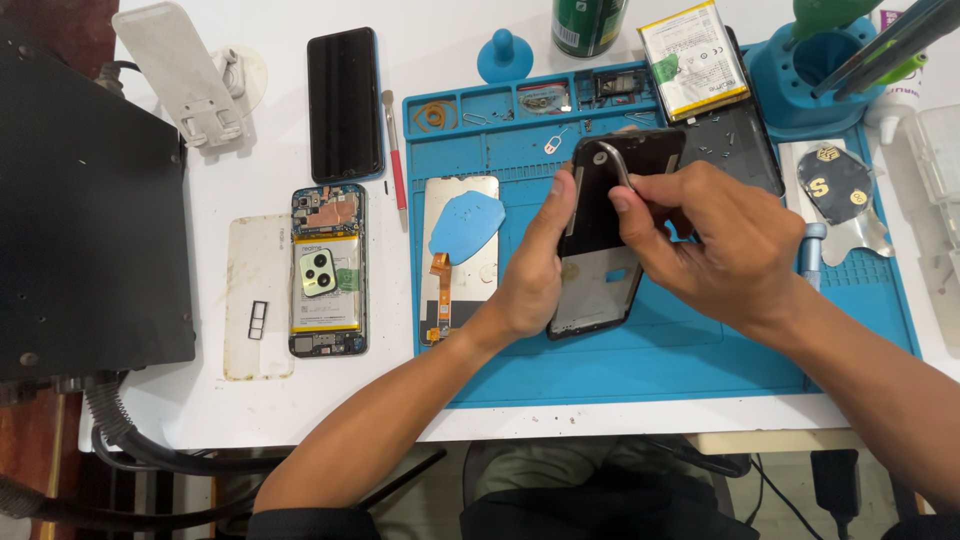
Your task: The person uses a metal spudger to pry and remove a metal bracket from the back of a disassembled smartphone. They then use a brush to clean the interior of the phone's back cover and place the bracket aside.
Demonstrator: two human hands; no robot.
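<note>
Blue silicone work mat (650, 370) covers the right half of a white table (250, 130), seen from above. Over the middle of the mat, the left hand (530, 275) closes around the left edge of a black phone frame (600, 270), holding it tilted up off the mat. The right hand (715, 245) pinches a thin metal tool (612, 160) whose curved end rests at the frame's top corner; its fingers are closed on the tool.

The frame looks stripped: its inside shows bare, with no battery or board visible. A loose battery (692, 58) lies at the mat's far edge. Just left of the hands, a grey metal plate (460, 255) with a blue pick on it and an orange ribbon cable lies on the mat. Small screws and parts sit in the mat's far compartments.

On the bare table left of the mat, a second opened phone (328, 270) lies with battery and camera exposed, a whole black phone (344, 103) beyond it. Disassembly appears well along; nothing looks reassembled.
</note>
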